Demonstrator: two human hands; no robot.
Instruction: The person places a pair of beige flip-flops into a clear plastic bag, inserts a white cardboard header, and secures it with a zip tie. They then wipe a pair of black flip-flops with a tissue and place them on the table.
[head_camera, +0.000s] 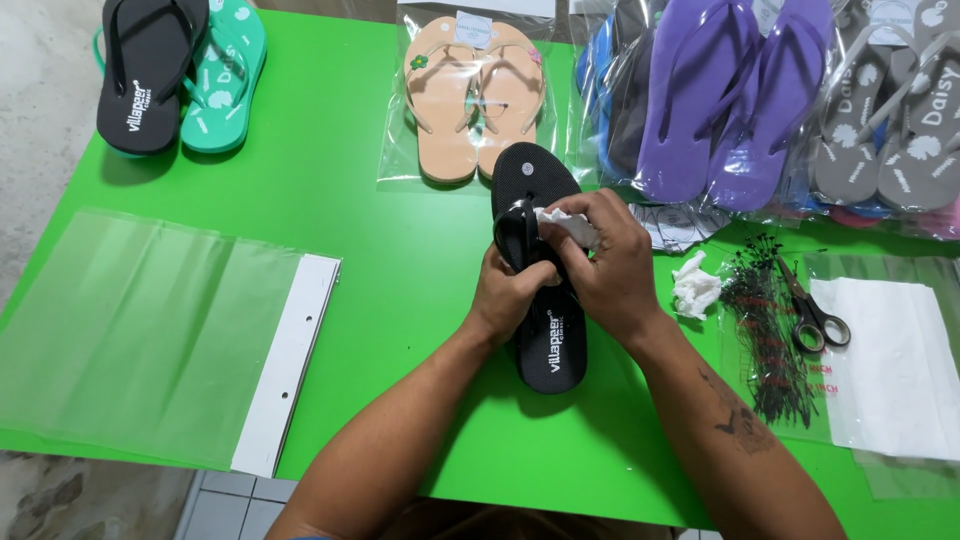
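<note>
Mid-table on the green table (400, 420) lies a black flip-flop (550, 345). The left hand (505, 295) curls shut around its strap, it seems, while the right hand (605, 265) pinches a white tissue (570, 225) against it. Scissors (812, 312) lie at three o'clock, clear bags (140, 330) at nine.
</note>
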